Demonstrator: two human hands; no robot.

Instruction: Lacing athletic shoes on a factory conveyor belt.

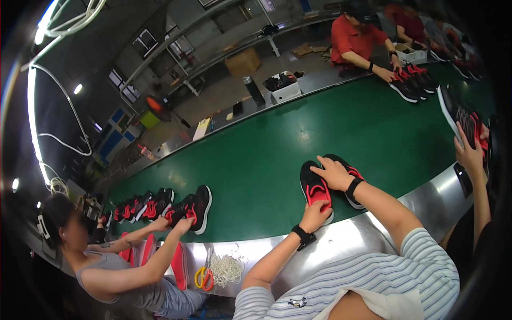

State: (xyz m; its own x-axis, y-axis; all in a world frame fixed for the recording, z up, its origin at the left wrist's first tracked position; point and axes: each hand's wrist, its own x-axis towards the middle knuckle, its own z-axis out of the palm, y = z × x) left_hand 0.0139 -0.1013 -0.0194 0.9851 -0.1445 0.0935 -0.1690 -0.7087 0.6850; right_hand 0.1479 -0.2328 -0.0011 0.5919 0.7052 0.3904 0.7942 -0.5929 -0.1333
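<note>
Two black sneakers with red linings and white soles lie side by side in front of me, toes pointing away. On the heel of the left sneaker [308, 175], my left hand [314, 215] is closed, its thumb at the red opening. My right hand [337, 175] reaches across the middle of the right sneaker [356, 173], hiding much of it. Its fingers are stretched apart, and the fingertips touch the upper of the left sneaker. A black band circles each wrist. Both shoes rest on the green conveyor belt [261, 144].
A metal ledge [330, 242] edges the belt, with scissors [205, 274], a heap of pale laces [226, 268] and red insoles [180, 266]. A co-worker at left handles sneakers [198, 208]; another at right lifts a sneaker [463, 120]. Across the belt, a red-shirted person touches several sneakers [410, 82].
</note>
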